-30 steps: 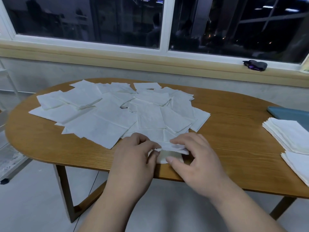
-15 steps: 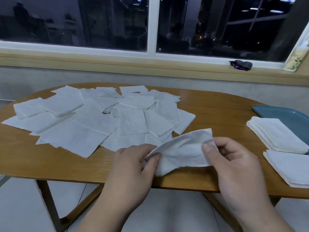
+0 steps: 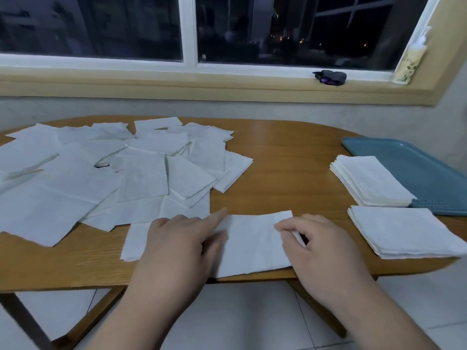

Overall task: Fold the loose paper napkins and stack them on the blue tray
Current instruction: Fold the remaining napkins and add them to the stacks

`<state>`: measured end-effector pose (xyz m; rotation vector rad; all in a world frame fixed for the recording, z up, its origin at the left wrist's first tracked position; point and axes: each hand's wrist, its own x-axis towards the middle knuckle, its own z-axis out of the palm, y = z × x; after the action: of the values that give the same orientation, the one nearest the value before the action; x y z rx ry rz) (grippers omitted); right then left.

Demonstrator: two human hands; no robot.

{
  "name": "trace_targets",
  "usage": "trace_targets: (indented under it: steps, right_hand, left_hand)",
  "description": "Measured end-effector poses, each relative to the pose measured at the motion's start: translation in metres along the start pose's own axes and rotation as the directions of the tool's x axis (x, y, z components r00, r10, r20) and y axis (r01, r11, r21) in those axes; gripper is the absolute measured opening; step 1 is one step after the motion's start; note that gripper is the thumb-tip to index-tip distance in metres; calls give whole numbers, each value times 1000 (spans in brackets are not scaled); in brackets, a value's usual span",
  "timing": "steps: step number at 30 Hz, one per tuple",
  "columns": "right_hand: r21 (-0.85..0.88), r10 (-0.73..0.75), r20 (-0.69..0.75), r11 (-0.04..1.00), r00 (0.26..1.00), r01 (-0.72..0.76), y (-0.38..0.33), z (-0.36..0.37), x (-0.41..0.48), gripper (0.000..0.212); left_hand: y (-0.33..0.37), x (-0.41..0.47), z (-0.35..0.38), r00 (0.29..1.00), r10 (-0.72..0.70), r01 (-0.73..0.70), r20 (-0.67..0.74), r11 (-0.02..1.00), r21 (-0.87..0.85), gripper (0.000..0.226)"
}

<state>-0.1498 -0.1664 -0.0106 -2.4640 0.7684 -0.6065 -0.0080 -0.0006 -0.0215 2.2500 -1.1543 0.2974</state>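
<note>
Oval woodgrain table (image 3: 290, 173) bears one flat rectangular paper napkin (image 3: 252, 243).

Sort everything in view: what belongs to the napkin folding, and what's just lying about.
Job: front napkin, pressed by the left hand and pinched by the right hand; loose napkins; far stack; near stack; blue tray.
Lying about: dark bundle on the sill; pale packet at the sill's right end.

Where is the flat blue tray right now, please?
In the head view, the blue tray lies at the wooden table's right end, partly under the farther stack of folded napkins.
</note>
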Motion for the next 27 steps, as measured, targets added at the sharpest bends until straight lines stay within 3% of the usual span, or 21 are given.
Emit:
trace_targets:
  steps: [8, 16, 19, 23, 27]
  right_hand:
    - [-164, -15, -24, 986, 1000, 11, 1, 4, 1, 20]
    - [-77, -20, -85, 997, 996, 13, -13, 1, 2, 17]
    - [-10, -42, 18, 999, 999, 43, -39, 4, 21, 13]
    - [-59, -37, 182, 997, 983, 49, -78, 23, 66, 12]
    - [-160, 29, 234, 987, 972, 9, -97, 46, 111, 16]
  left_hand:
    - [-5, -5, 7, 998, -59, 60, -13, 993, 104, 27]
    - [-7, -7, -7, 997, -72, 73, -34, 996, 52, 28]
    - [-16, -5, -17, 991, -128, 129, -46, 991, 29, 29]
    - [-28, -5, -26, 983, -184, 184, -22, 983, 7, 41]
    - [-34, -5, -34, 978, -203, 202, -35, 979, -42, 28]
